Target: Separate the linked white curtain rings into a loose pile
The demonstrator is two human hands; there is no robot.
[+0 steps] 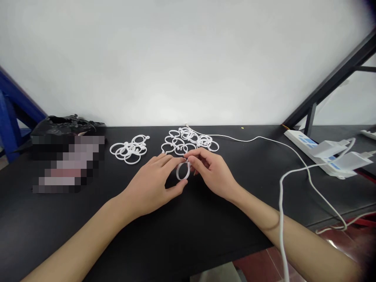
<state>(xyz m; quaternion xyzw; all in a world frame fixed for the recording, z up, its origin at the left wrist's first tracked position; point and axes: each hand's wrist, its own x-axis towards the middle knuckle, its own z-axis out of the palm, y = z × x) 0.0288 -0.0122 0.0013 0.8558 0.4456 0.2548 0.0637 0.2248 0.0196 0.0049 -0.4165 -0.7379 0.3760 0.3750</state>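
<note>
At the far left a blue frame point(8, 121) slants up beside a crumpled black bag point(63, 126), with a pixelated patch covering what lies in front of it. Next, on the black table point(132, 250), comes a small pile of white rings point(129, 148), lying flat and overlapping.

The left hand point(149, 182) reaches in from the lower left, thumb and forefinger curved like a C, with one white ring point(178, 172) held between their tips. That ring is in front of the person, at the middle of the table's width. It stands on edge — its opening faces the person, its long axis runs nearly upright, and the top leans slightly right, where its joined end points. The right hand point(217, 172) pinches that upper end between thumb and forefinger, the other fingers curled below.

Just beyond the hands lies a larger heap of rings point(202, 141). A thin white cord point(252, 139) trails from it toward a power strip point(305, 143) with two white chargers point(329, 149); a thicker cord point(281, 211) loops across the right forearm.
</note>
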